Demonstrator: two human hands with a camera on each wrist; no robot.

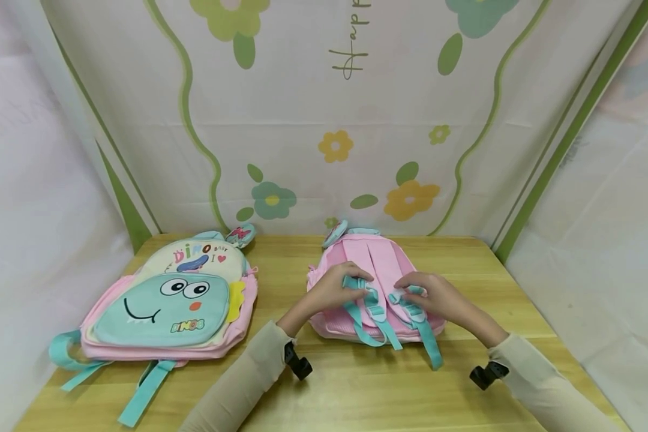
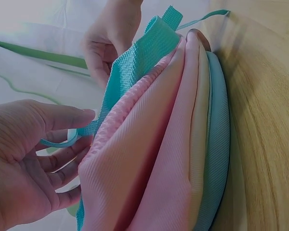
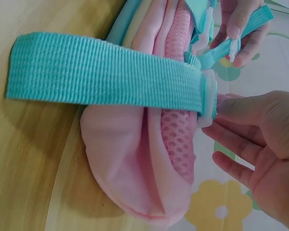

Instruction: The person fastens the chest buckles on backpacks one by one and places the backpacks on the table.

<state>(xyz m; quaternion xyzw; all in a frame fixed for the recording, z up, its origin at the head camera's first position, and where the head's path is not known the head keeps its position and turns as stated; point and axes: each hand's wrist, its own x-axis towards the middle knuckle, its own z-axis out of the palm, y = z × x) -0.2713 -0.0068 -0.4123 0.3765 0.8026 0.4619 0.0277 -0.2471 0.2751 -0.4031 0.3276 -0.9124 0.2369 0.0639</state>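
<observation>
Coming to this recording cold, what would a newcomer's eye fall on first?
Probably the big-eyed, smiling dinosaur-faced backpack, lying front up at the left of the wooden table. Next comes the pink backpack to its right, back panel up, where the person's left grip and right grip each pinch one of its teal straps. Behind the table, the flower-printed white backdrop also stands out.

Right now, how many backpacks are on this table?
2. One, the dino-faced backpack, lies face up on the left of the table. The other, the pink backpack, lies to its right, under the left hand and right hand. None seem hidden.
</observation>
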